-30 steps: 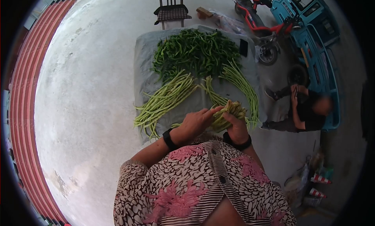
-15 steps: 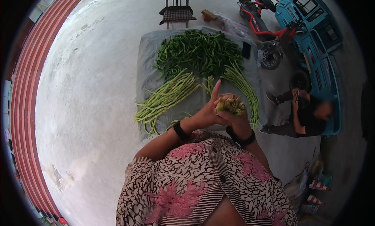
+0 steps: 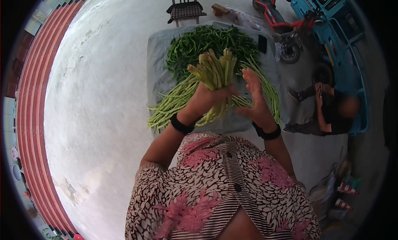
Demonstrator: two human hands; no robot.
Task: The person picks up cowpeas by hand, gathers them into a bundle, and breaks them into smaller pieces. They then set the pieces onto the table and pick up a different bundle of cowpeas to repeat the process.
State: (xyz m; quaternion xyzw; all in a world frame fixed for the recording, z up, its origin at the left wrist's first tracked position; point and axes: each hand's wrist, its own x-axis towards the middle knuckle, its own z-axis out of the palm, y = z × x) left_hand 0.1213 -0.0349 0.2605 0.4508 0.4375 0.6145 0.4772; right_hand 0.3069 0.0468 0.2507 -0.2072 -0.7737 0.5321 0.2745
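My left hand [image 3: 212, 99] is wrapped around a bunch of pale green stalks [image 3: 215, 70], held upright above the table. Their brownish ends point up and away from me, and the lower part hangs below my fist. Just to the right of the bunch, my right hand [image 3: 258, 101] is open with its fingers raised, holding nothing. Long green beans [image 3: 174, 101] lie in a heap behind my left hand. More long beans [image 3: 269, 90] are spread beyond my right hand. At the table's far side is a big pile of green peppers [image 3: 195, 43].
A grey sheet [image 3: 156, 53] covers the table. A dark phone [image 3: 262, 44] lies near its right edge. Beyond stands a chair [image 3: 184, 11]. To the right are a red scooter [image 3: 275, 18], a blue three-wheeler [image 3: 348, 70] and a seated person [image 3: 327, 111]. Red steps [image 3: 37, 95] run along the left.
The bunch has risen and turned from pointing towards me to upright, now in my left hand. My right hand has come off it and opened. The view has shifted slightly.
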